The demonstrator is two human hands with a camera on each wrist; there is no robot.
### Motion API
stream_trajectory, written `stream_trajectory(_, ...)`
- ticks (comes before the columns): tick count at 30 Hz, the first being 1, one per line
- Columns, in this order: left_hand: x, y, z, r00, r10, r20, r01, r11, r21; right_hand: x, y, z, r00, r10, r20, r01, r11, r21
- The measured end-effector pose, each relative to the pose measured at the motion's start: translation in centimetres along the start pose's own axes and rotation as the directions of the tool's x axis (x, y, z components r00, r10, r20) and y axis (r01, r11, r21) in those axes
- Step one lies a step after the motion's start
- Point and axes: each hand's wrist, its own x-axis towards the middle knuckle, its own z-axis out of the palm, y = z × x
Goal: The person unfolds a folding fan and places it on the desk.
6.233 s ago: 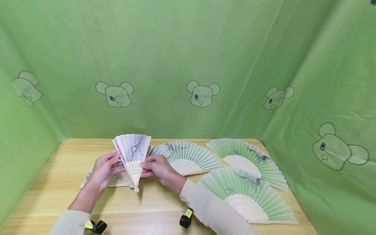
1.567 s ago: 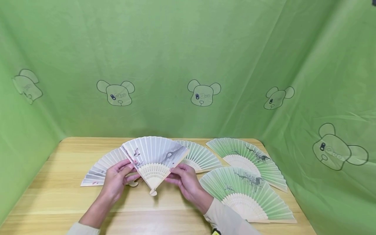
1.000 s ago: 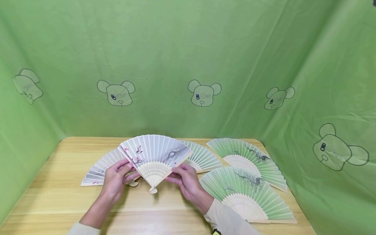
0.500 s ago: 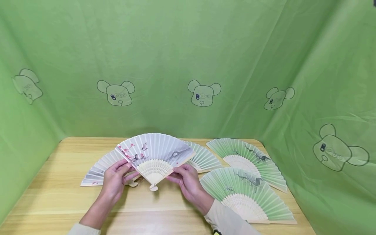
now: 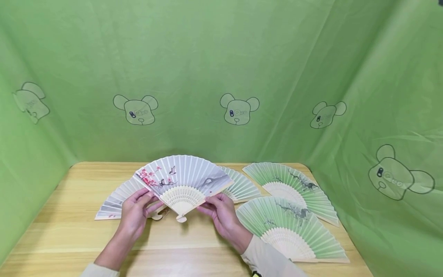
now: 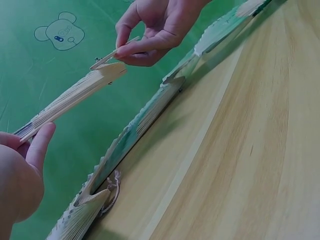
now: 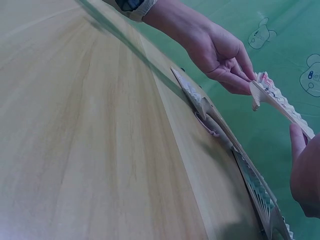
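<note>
A folding fan is spread wide between my hands, grey-white with red blossoms, small birds and pale pierced ribs. My left hand pinches its left outer rib between thumb and fingers. On the opposite outer rib, my right hand has the same kind of pinch. Both wrist views show the fan edge-on, raised above the table. Its pivot end points down toward me. Behind it lies another grey-white fan, partly covered by my left hand and the held fan.
Three green fans lie spread on the wooden table: one partly behind the held fan, one at the back right, one at the front right. A cord loop hangs by a fan's pivot. Green curtains enclose the table.
The held fan was narrow at first and has been spread steadily wider, its outer ribs swinging apart and more blossoms showing. Both hands moved right earlier, then stayed nearly still.
</note>
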Motion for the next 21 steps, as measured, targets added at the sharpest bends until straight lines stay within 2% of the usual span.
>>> stream_trajectory(12,-0.33,0.00,0.09,1.000,0.001,-0.004,-0.001,0.999,-0.052,-0.15,-0.11,-0.13,1.000,-0.019,-0.011,0.019,1.000,0.013)
stream_trajectory(21,-0.48,-0.06,0.14,1.000,0.028,-0.002,-0.028,0.995,-0.094,-0.16,-0.06,-0.27,0.999,-0.028,-0.019,0.029,0.999,0.019)
